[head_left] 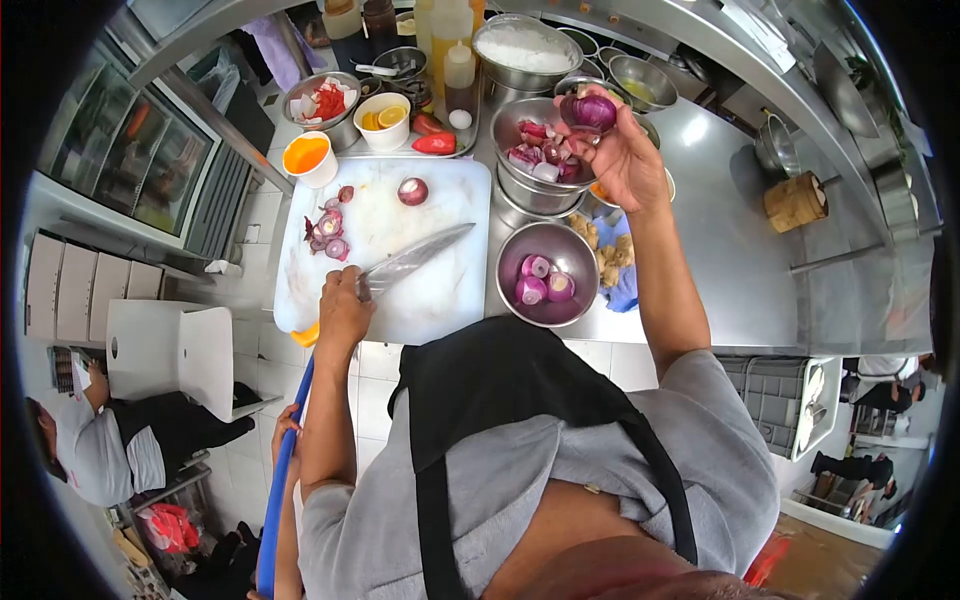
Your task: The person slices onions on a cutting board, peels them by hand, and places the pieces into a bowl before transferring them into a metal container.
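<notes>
My left hand is closed around the handle of a kitchen knife, whose blade lies slanted over the white cutting board. Raised above a steel bowl of onion skins and pieces, my right hand holds a red onion. A single onion rests on the upper part of the board. Trimmed onion ends are heaped at its left side. Peeled onions sit in a second steel bowl to the right of the board.
Behind the board stand a tub of orange liquid, a tub of lemon slices, red peppers and bottles. Ginger lies by the onion bowl. At left, another person's hand grips a blue pole.
</notes>
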Demonstrator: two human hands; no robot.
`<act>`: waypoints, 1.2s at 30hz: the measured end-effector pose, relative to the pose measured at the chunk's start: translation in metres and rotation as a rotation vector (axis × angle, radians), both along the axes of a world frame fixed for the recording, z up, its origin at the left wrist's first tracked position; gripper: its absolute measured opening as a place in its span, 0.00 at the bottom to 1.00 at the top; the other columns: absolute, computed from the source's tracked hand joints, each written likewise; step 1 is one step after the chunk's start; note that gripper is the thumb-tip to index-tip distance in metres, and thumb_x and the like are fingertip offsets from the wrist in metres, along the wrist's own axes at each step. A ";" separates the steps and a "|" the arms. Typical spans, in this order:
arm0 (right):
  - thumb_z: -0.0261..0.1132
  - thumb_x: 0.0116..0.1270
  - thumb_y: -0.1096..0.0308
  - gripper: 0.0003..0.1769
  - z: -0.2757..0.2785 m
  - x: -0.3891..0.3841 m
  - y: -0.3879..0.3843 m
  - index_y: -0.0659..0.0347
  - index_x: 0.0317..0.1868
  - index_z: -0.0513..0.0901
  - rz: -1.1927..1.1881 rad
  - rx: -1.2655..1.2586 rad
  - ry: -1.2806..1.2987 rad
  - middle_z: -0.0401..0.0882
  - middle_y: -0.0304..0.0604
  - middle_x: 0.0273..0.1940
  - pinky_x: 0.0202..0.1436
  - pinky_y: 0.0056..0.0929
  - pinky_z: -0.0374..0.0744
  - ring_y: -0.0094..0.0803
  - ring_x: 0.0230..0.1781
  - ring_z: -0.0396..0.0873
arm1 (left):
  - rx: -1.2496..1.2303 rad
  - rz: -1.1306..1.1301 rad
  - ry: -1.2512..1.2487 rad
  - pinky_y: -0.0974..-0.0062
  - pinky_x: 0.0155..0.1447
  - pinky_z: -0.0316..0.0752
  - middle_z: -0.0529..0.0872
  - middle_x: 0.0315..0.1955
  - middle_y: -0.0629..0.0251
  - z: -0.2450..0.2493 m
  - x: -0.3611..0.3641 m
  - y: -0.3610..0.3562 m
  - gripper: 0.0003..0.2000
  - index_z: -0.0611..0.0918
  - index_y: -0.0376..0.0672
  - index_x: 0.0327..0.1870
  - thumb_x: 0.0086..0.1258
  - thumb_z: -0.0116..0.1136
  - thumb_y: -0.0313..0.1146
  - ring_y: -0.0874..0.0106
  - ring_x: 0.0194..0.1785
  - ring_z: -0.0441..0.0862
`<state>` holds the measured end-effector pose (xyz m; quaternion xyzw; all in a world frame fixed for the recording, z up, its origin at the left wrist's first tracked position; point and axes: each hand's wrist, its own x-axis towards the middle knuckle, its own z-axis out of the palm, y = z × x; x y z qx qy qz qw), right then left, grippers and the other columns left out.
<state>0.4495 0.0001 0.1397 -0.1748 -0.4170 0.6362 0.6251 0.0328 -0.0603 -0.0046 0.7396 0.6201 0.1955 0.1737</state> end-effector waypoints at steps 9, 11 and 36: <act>0.56 0.75 0.64 0.26 0.006 0.002 -0.004 0.70 0.67 0.64 -0.098 0.048 -0.091 0.73 0.56 0.60 0.60 0.41 0.79 0.50 0.59 0.77 | -0.191 -0.014 -0.011 0.62 0.51 0.73 0.79 0.42 0.51 0.007 -0.021 -0.018 0.28 0.75 0.39 0.57 0.52 0.71 0.26 0.55 0.45 0.77; 0.57 0.74 0.66 0.26 0.004 0.003 -0.003 0.70 0.67 0.64 -0.111 0.041 -0.094 0.73 0.56 0.60 0.61 0.42 0.78 0.49 0.59 0.77 | -0.003 -0.154 -0.215 0.73 0.41 0.73 0.78 0.34 0.59 0.002 -0.026 -0.030 0.23 0.75 0.35 0.55 0.58 0.68 0.26 0.67 0.35 0.75; 0.69 0.61 0.75 0.30 0.013 0.002 -0.010 0.70 0.63 0.70 -0.269 0.087 -0.360 0.78 0.50 0.56 0.64 0.29 0.74 0.31 0.56 0.78 | 0.016 -0.355 -0.548 0.77 0.36 0.74 0.84 0.35 0.58 0.139 0.069 -0.066 0.16 0.77 0.31 0.57 0.73 0.58 0.29 0.74 0.30 0.79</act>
